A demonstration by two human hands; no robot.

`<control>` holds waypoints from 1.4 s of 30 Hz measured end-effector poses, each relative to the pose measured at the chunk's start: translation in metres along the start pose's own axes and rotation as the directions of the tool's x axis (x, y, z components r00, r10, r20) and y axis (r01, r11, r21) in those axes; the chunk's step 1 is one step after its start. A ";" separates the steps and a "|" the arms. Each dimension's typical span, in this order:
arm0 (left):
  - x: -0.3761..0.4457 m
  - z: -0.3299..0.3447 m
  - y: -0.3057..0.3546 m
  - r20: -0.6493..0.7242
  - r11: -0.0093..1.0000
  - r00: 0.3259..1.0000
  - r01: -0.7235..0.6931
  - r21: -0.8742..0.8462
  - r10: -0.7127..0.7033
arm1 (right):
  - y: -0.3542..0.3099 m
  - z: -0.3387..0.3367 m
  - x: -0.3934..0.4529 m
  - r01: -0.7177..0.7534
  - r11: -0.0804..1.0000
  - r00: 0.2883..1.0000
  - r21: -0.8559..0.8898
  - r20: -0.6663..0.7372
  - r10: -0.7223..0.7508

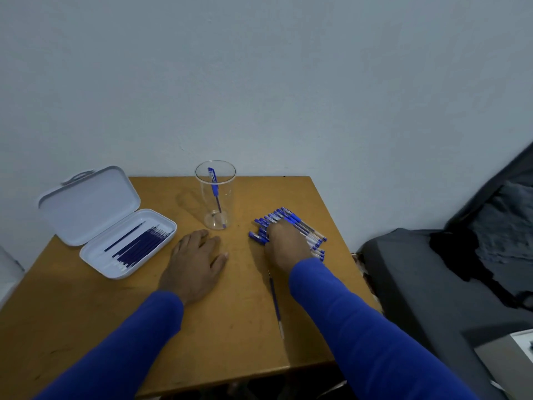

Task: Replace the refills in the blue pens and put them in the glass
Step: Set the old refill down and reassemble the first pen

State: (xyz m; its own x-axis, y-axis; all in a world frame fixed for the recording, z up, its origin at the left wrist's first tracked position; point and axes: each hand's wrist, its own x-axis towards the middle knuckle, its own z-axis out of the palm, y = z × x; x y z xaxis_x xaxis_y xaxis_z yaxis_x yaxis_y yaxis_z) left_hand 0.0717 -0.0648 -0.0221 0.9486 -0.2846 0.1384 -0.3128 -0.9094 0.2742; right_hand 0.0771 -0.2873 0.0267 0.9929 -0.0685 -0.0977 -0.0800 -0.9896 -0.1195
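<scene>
A clear glass (202,197) stands at the back of the wooden table (230,350) with one blue pen (214,187) leaning inside it. To its right lies a pile of several blue pens (300,223). My right hand (285,243) is on top of that pile, fingers curled down around a pen at the pile's left side; the fingertips are hidden. My left hand (196,261) rests flat on the table just in front of the glass and holds nothing. A single loose refill (275,304) lies on the table beside my right forearm.
An open white case (95,255) sits at the left with several dark blue refills (141,245) in its tray and its lid (89,203) tilted back. A wall stands right behind the table. Dark grey fabric (432,269) lies past the table's right edge.
</scene>
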 end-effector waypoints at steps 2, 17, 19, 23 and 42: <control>-0.001 0.000 0.000 -0.003 1.000 1.000 -0.001 -0.004 0.001 | 0.000 0.001 -0.006 0.059 0.996 0.997 -0.072 -0.049 -0.063; -0.001 -0.002 0.002 -0.006 1.000 1.000 -0.008 -0.008 0.008 | 0.005 0.015 -0.023 0.210 0.974 0.954 -0.091 -0.197 -0.224; -0.001 -0.003 0.002 -0.006 1.000 1.000 -0.005 -0.011 0.005 | 0.005 0.013 -0.020 0.145 0.989 0.972 -0.010 -0.187 -0.144; -0.001 -0.002 0.002 -0.008 1.000 1.000 0.002 -0.010 -0.002 | 0.004 0.008 -0.015 0.095 0.995 0.989 0.039 -0.121 -0.090; -0.008 -0.005 0.001 -0.081 0.977 0.996 -0.045 -0.208 0.028 | -0.022 -0.022 -0.035 0.189 0.889 0.971 0.416 -0.215 -0.106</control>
State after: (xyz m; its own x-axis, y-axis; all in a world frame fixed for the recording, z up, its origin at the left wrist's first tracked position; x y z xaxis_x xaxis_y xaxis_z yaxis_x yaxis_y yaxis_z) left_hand 0.0632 -0.0619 -0.0185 0.9324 -0.2848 0.2224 -0.3579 -0.8130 0.4594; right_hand 0.0460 -0.2660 0.0550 0.9915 0.0108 0.1297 0.0792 -0.8405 -0.5360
